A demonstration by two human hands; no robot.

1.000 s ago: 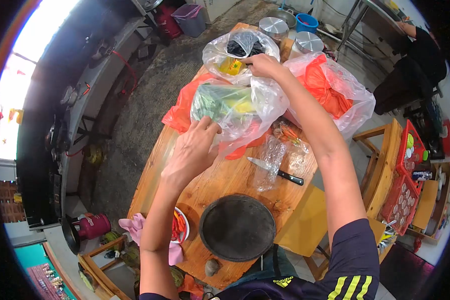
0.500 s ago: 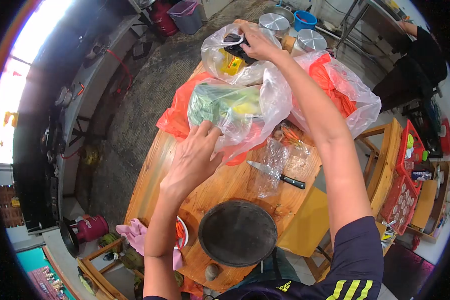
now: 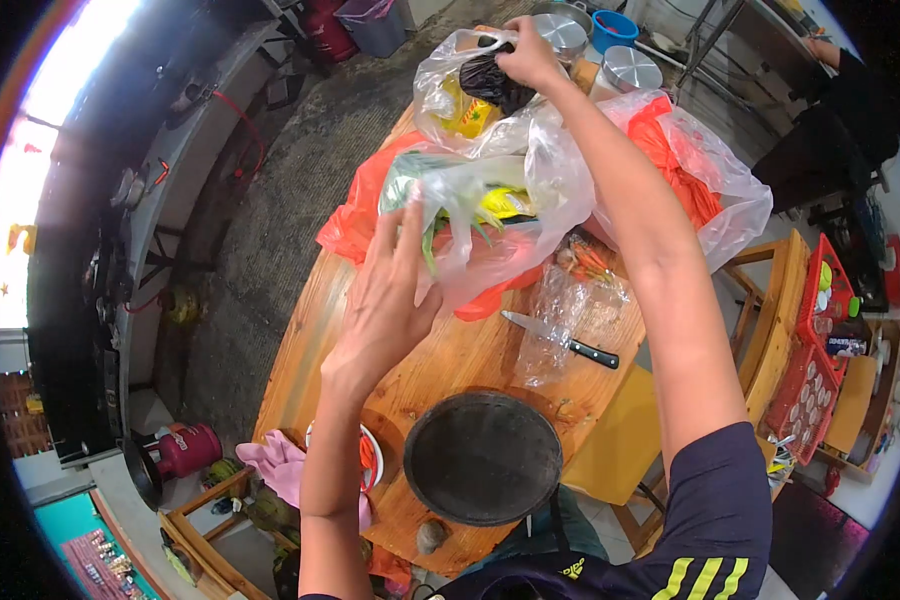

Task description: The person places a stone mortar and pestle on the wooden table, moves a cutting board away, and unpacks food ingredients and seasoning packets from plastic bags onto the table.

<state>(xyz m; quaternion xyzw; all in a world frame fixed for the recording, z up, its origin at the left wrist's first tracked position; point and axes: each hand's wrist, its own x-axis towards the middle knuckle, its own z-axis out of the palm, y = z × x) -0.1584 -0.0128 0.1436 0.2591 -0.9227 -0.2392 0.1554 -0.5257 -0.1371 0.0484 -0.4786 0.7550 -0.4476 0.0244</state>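
Observation:
My right hand (image 3: 530,55) grips the top of a black plastic bag (image 3: 494,84) at the far end of the wooden table. The black bag hangs in the mouth of a clear plastic bag (image 3: 437,75), close to a yellow packet (image 3: 473,119). My left hand (image 3: 388,285) has its fingers stretched out against the near side of another translucent bag (image 3: 560,185). Long green leaves (image 3: 440,190) and a bright yellow packet (image 3: 508,203) show inside that bag. Under it lies a red-orange plastic bag (image 3: 350,215).
A knife (image 3: 592,353) lies on crumpled clear plastic near small carrots (image 3: 585,265). A dark stone mortar (image 3: 482,458), a pestle (image 3: 431,537) and a white bowl of red chillies (image 3: 370,460) are near me. Another person (image 3: 835,130) is at the right.
My right hand has lifted the black bag slightly and moved right. My left fingers have straightened from a curled grip on the translucent bag, and the leaves and yellow packet show more clearly.

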